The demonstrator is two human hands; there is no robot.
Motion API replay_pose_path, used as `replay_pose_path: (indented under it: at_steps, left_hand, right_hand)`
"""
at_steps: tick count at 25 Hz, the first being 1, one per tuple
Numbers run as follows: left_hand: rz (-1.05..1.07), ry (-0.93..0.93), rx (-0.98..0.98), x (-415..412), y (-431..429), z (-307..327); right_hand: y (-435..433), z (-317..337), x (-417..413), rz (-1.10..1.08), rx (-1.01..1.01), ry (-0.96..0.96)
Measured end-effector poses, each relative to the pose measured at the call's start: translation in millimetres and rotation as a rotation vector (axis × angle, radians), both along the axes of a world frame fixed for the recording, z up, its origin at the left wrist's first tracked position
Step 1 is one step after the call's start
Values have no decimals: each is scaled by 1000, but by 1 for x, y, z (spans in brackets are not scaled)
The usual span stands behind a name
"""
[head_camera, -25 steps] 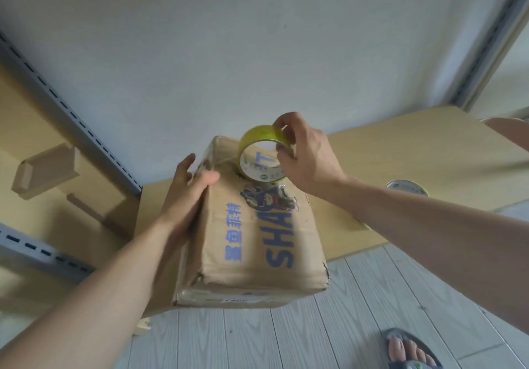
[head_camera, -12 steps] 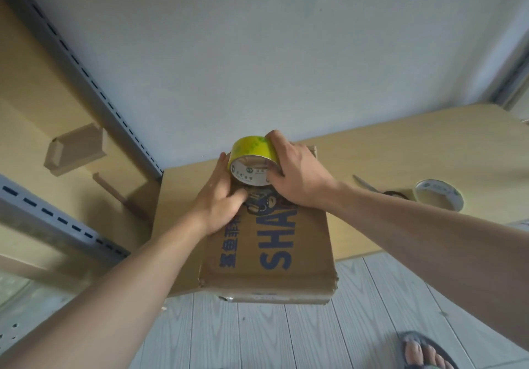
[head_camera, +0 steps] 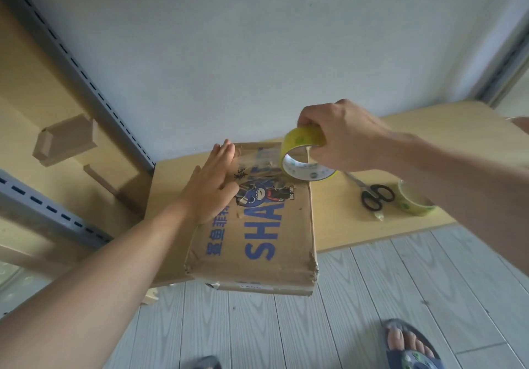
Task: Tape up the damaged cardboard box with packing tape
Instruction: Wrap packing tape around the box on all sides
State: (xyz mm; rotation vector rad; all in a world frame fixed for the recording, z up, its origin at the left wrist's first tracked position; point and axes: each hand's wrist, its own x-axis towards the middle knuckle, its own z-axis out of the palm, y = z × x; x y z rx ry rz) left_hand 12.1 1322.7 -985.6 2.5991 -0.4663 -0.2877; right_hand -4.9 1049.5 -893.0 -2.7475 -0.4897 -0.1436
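Pressing tape (head_camera: pixel 257 159) flat on the far top of the cardboard box (head_camera: pixel 257 242) with straight fingers of the left hand (head_camera: pixel 211 185), gripping the tape roll (head_camera: pixel 303 154) just above it in the curled right hand (head_camera: pixel 340 137). Sits on the table (head_camera: pixel 429 128), poking past its edge. Could wrinkle if pulled crooked, or tip if pushed hard.

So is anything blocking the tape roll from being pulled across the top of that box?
Nothing visible does. The right hand holds the tape roll over the far right of the cardboard box; the left hand presses flat at its far left. The scissors and spare roll lie on the table to the right.
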Motion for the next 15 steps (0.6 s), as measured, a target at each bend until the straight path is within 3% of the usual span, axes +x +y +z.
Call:
replay_pose_path:
  at_steps: [6,15]
  left_hand:
    - [-48,-8,78,2,2,0]
    - [-58,-42,163,0,0,-3]
  right_hand:
    - [-61,-17,-14,-62,-331,93]
    - [-71,-71,-28,15,-342,-6]
